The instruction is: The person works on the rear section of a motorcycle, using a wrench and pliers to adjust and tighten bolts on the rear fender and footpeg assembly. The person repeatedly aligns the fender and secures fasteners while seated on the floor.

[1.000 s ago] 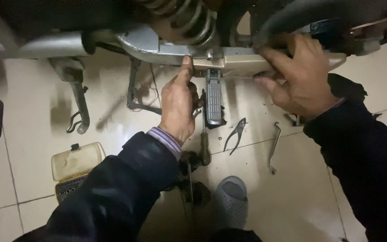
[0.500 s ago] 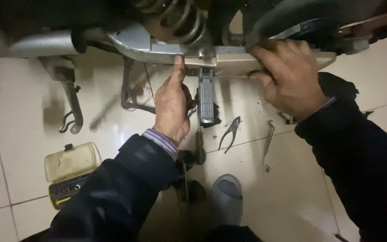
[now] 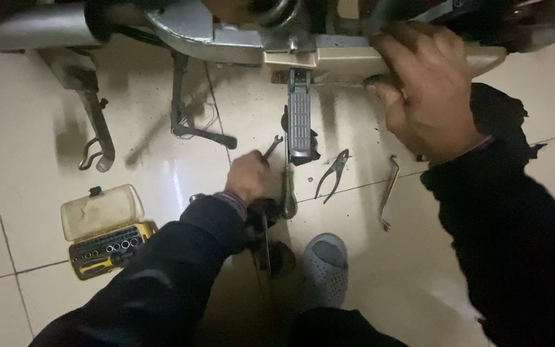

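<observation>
Head view, looking down at a tiled floor (image 3: 162, 160) beside a motorcycle underside.

Left hand (image 3: 250, 177): low at the floor, fingers curled around the handle end of an open-end wrench (image 3: 272, 147); grip clenched on it. The wrench head points up toward the folded footpeg (image 3: 299, 125), which hangs down from the frame bar (image 3: 348, 61).

Right hand (image 3: 426, 96): raised against the pale frame bar, fingers bent over its edge, grasping it.

Also on the floor: a screwdriver (image 3: 288, 189) just beside the left hand, pliers (image 3: 332, 172) to its right, a bent metal lever tool (image 3: 389, 191) further right. A yellow bit and socket case (image 3: 105, 231), lid open, lies left of the forearm. A grey slipper (image 3: 324, 270) is near bottom centre. The side stand (image 3: 194, 96) reaches the floor at upper left.
</observation>
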